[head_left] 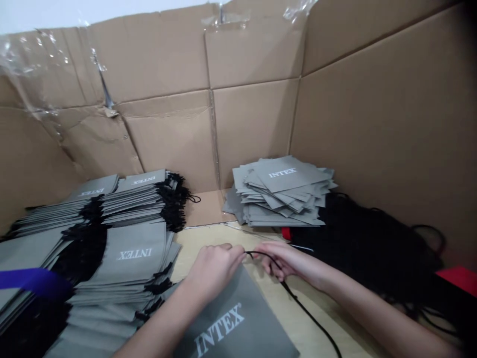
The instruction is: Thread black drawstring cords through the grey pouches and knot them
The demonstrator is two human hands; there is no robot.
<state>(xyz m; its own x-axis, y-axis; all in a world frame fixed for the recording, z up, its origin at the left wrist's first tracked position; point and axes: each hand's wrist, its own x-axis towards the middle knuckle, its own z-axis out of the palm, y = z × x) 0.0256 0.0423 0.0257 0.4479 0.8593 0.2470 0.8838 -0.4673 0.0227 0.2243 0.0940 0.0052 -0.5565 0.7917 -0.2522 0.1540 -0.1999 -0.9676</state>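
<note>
A grey fabric bag [231,323] printed INTEX lies on the wooden table in front of me. My left hand [214,268] is closed on the bag's top edge, pinching it. My right hand [279,261] is closed on a black drawstring cord [298,301] that runs from the bag's top corner between both hands and trails toward the near right edge.
Stacks of grey INTEX bags with black cords [126,258] fill the left side. A loose pile of grey bags [281,191] sits at the back middle. A heap of black cords [368,243] lies on the right. Cardboard walls [372,124] surround the table. A red item [460,278] is at far right.
</note>
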